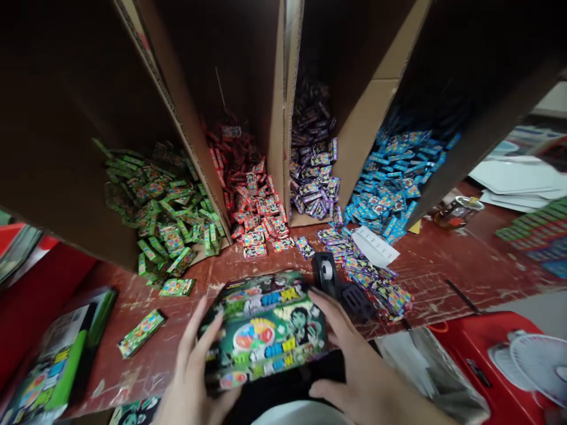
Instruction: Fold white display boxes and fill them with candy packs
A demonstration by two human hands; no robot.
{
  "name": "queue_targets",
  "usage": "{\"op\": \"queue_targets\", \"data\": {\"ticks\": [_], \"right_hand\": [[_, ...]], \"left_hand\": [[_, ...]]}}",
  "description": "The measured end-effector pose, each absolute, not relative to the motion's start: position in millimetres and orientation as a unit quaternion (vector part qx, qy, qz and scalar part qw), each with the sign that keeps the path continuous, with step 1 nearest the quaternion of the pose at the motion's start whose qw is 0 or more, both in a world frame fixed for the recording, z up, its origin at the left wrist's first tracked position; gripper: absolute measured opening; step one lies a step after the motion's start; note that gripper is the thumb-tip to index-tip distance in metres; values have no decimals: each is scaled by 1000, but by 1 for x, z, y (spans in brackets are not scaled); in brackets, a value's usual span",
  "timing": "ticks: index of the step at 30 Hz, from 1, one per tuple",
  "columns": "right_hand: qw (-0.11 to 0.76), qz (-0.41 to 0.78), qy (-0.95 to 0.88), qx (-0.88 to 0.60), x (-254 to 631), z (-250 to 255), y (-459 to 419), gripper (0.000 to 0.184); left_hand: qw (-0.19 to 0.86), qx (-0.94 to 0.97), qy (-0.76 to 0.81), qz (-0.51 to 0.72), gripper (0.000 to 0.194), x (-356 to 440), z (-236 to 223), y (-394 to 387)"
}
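A dark green printed cardboard box (270, 333) with cartoon figures and coloured lettering is held up at the front edge of the table, slightly blurred. My left hand (197, 360) grips its left end, and my right hand (343, 348) has the right end. Its inside does not show. Just beyond the box, near my right fingers, is a black tape dispenser (325, 270). Small purple packets (383, 289) lie loose on the table to the right. On the left rest single green packets (142, 333).
Tall cardboard cartons at the back hold heaps of green packets (170, 221), red packets (257, 203), purple packets (316, 180) and blue packets (390, 171). Flat green printed cartons (57, 360) stand at left. A white fan (538, 363) and stacked packets (540, 233) are at right.
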State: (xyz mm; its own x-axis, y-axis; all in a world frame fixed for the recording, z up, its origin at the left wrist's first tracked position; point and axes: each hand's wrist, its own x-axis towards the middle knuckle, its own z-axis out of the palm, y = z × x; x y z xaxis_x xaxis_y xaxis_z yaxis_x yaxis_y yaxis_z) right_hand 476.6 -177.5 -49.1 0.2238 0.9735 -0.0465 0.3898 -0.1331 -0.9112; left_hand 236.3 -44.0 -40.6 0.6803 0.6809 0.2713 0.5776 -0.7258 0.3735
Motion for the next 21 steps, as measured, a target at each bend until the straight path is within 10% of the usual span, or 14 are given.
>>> {"op": "queue_targets", "data": {"ticks": [7,13,16,21], "right_hand": [[307,247,-559,-729,547,-19,-35,99],[548,243,-365,-712,563,-116,-101,71],[578,175,-221,-766,545,-169,-152,54],[572,192,-197,-772,529,-191,-162,52]], "left_hand": [[83,942,316,71,94,307,13,108],[36,929,233,285,91,315,-18,37],[184,925,108,313,55,337,-78,-38],[437,836,241,228,54,405,-170,-78]]}}
